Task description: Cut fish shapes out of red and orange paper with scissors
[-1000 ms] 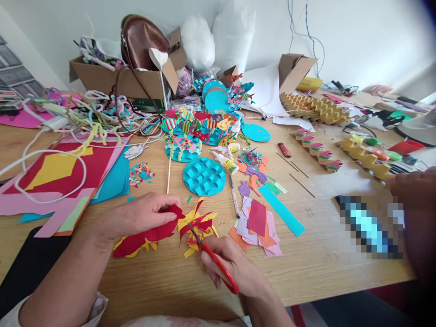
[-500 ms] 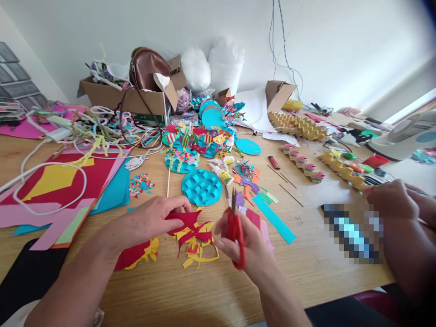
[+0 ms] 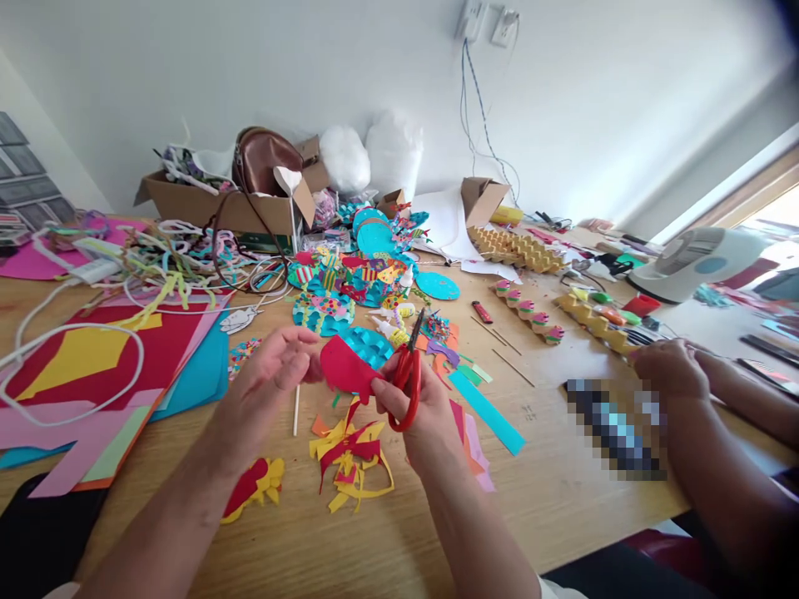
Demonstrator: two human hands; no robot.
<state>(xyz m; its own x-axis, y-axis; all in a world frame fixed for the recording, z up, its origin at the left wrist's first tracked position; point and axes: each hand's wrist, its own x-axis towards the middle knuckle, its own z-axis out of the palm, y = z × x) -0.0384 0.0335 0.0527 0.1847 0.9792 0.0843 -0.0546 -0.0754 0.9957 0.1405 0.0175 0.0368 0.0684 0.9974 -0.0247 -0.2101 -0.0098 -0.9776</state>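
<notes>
My right hand (image 3: 415, 399) holds red-handled scissors (image 3: 407, 378), blades pointing up and away. Its thumb and fingers also pinch the right end of a red paper piece (image 3: 346, 366), raised above the table. Just left of that paper is my left hand (image 3: 268, 374), fingers apart and curved toward its edge without visibly gripping it. Below lie red and yellow paper scraps (image 3: 353, 457). A red and yellow paper cut-out (image 3: 255, 487) rests near my left forearm. Behind the red paper, a blue disc with curled paper scales (image 3: 371, 343) is partly hidden.
Coloured paper sheets (image 3: 93, 358) and a white cable (image 3: 141, 349) lie at left. Decorated blue paper pieces (image 3: 325, 312), glue bottles (image 3: 396, 331) and thin sticks (image 3: 513, 366) spread across the middle. Another person's hands (image 3: 671, 370) rest at right, near a blurred-out object (image 3: 615, 428).
The red paper has been lifted off the scraps and now sits between my hands, pinched by the right. My left hand has risen and moved left. The view has tilted upward and shifted.
</notes>
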